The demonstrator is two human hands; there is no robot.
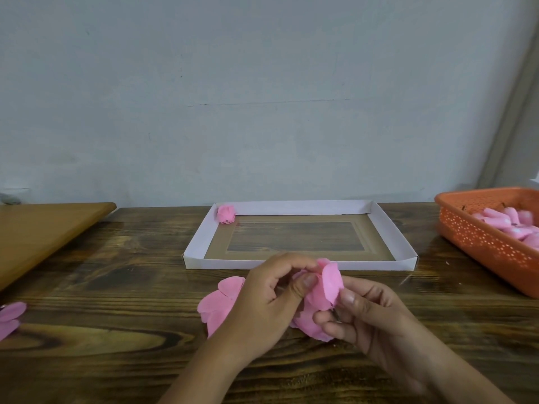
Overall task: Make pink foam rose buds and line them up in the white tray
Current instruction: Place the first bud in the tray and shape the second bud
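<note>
Pale grey-blue wall is running behind a dark wooden desk (pixel 102 258), and a person is sitting at it with both hands working just in front of the white tray (pixel 196 243). One finished rose bud (pixel 226 214) is already sitting in the tray's far left corner, touching the walls. The next bud, a pink foam bud (pixel 323 290), is being shaped in the air just above the desk, near the tray's front edge.

That foam looks feather-light, soft and thin, the kind that creases or tears if squeezed hard, so I would judge the base, where the petals gather, to be the safest place to pinch it. The right hand (pixel 370 316) is doing just that, curling its thumb and fingers round the lower part. The left hand (pixel 271 295) is coming over from the side, its thumb and curled fingers pressing a petal inward against the core near the top.

Loose pink petals (pixel 217 301) are lying on the desk beside the left hand, more (pixel 10 316) are lying at the far left edge, and an orange basket (pixel 481 243) at the right is holding further pink pieces (pixel 510 225).
</note>
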